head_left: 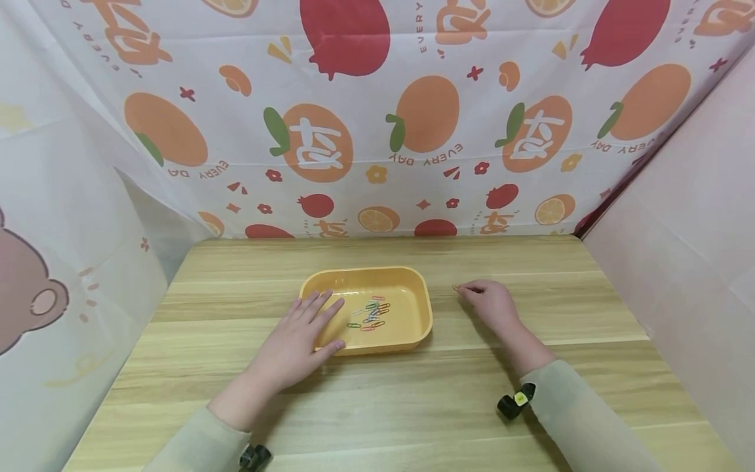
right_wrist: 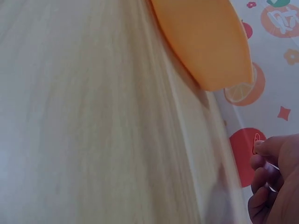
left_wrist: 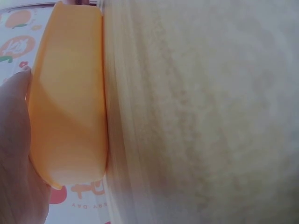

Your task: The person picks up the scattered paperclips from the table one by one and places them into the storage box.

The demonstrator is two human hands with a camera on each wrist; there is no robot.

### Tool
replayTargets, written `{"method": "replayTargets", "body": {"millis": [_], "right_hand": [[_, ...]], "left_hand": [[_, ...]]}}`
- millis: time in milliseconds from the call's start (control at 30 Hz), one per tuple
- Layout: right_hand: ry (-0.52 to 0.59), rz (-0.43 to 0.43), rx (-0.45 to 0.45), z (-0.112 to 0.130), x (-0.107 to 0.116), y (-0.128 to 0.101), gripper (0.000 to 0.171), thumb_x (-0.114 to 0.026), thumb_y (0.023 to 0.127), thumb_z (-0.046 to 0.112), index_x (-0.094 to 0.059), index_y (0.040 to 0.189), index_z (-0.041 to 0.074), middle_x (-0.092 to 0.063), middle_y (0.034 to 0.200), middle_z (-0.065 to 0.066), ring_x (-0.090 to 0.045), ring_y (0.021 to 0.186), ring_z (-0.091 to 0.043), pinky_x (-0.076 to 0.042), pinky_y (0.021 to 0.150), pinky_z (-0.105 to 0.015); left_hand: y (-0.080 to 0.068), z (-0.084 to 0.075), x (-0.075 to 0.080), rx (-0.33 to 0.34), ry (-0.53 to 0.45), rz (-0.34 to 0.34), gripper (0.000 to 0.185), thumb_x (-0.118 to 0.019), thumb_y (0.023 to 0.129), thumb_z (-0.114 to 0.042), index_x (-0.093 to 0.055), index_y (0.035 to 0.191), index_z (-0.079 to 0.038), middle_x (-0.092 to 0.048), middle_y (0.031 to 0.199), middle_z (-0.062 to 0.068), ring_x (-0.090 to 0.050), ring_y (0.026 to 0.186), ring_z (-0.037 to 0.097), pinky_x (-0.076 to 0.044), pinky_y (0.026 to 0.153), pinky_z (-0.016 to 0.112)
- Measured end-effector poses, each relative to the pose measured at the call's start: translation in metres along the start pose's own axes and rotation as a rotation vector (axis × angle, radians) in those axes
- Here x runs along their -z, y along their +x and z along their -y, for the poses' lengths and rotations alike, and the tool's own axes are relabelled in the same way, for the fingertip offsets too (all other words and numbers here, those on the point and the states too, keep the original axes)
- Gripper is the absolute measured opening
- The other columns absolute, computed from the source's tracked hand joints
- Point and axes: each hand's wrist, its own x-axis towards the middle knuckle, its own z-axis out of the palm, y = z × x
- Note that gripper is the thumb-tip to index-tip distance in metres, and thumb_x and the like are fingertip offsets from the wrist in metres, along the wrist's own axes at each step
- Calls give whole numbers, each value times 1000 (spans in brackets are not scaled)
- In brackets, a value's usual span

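Note:
A shallow yellow-orange plastic tray (head_left: 408,308) stands on the table with several coloured paper clips (head_left: 374,316) heaped near its middle. My left hand (head_left: 289,351) rests across the tray's left rim, fingers spread and reaching a little over the inside. In the left wrist view its thumb lies along the outer side of the tray (left_wrist: 67,98). Right of the tray, my right hand (head_left: 494,307) pinches a single orange-looking paper clip (right_wrist: 256,143) between thumb and fingertips, apart from the tray and above the table.
The light wood table (head_left: 377,413) ends at a back edge against a hanging white cloth (head_left: 366,157) printed with fruit. Pale cloth sides rise at left and right. A small black camera (head_left: 514,403) sits at the right wrist, another at the left (head_left: 255,457).

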Motion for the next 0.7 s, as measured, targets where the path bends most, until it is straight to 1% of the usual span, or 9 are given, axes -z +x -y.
{"method": "replayTargets", "body": {"millis": [100,167,300,400,500,600,700], "right_hand": [[27,-6,-5,3,-1,1,29,-66,95,37,-78,107,14,-73,112,-6,-63,112,-26,-50,98,-47],[50,-6,-9,7,-1,2,29,-66,95,37,-78,107,14,-73,111,-6,-64,109,-25,-51,95,-45],[85,-4,-22,15,-1,5,29,-66,95,38,-78,107,15,-73,105,-5,-64,96,-21,-55,82,-37],[124,-1,-19,23,-2,7,30,-68,94,39,-78,107,14,-74,101,-8,-64,87,-24,-53,71,-32],[185,8,-18,32,-3,9,32,-69,93,40,-77,107,13,-73,96,-11,-63,81,-25,-51,64,-29],[250,23,-27,42,-5,10,32,-71,91,40,-77,106,13,-70,89,-9,-60,76,-21,-51,62,-28],[304,40,-37,51,-8,11,31,-71,91,40,-78,105,14,-67,84,-5,-56,71,-18,-51,63,-31]], "left_hand": [[0,0,0,-1,3,-2,76,-42,96,-67,-27,158,-26,-24,163,8,-19,150,32,-17,120,55],[-1,-1,0,-1,1,0,76,-42,96,-67,-27,158,-26,-24,163,9,-19,150,32,-17,120,55],[0,-2,0,0,-6,7,76,-40,96,-68,-28,158,-25,-24,163,9,-19,150,32,-15,120,54],[0,-2,0,2,-7,9,76,-41,96,-68,-28,158,-25,-24,163,8,-18,150,31,-13,121,53],[0,-2,1,3,-6,6,76,-43,96,-67,-28,158,-25,-24,163,8,-18,150,31,-13,121,53],[0,-2,1,3,-1,3,75,-44,96,-65,-28,158,-25,-24,163,8,-19,150,31,-15,121,54],[0,-2,1,5,0,4,75,-46,96,-64,-29,158,-24,-24,163,9,-19,150,32,-17,120,55]]}}
